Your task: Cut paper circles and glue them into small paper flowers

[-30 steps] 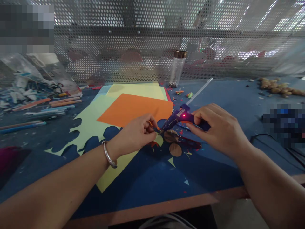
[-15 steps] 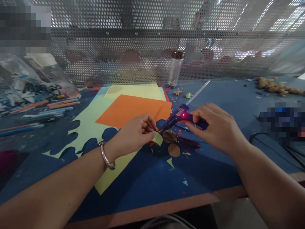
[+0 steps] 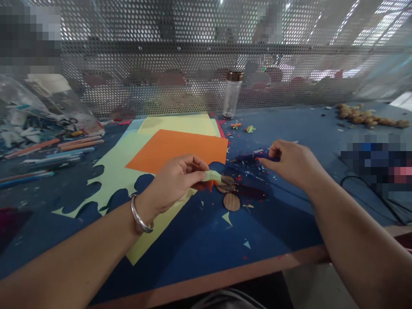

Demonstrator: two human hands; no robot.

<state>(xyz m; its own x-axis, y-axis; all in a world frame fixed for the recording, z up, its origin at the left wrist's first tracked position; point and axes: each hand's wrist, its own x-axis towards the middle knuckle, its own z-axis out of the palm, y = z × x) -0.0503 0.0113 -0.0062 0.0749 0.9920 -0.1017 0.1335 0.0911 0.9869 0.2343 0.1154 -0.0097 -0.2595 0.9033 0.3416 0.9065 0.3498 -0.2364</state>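
Observation:
My left hand (image 3: 182, 178) pinches a small pale green paper piece (image 3: 213, 175) with an orange bit beneath it. My right hand (image 3: 292, 163) has its fingers closed on the handle of a dark blue glue gun (image 3: 254, 155). The gun lies low at the table surface, its nozzle towards the left. Just right of the paper piece are scissors (image 3: 249, 191) with dark red handles, partly over one round wooden disc (image 3: 222, 187). A second wooden disc (image 3: 231, 202) lies nearer to me.
An orange sheet (image 3: 180, 148) tops several green and yellow sheets, one with scalloped cutouts (image 3: 96, 180). Behind stand a glass bottle (image 3: 231, 96) and a perforated metal screen (image 3: 193, 64). Markers (image 3: 77, 143) lie left, peanut-like brown lumps (image 3: 360, 115) right. A black cable (image 3: 370, 193) curves at right.
The glue gun has moved away from the paper piece and been lowered flat towards the table at the right. The left hand keeps its pinch, with the paper now tilted.

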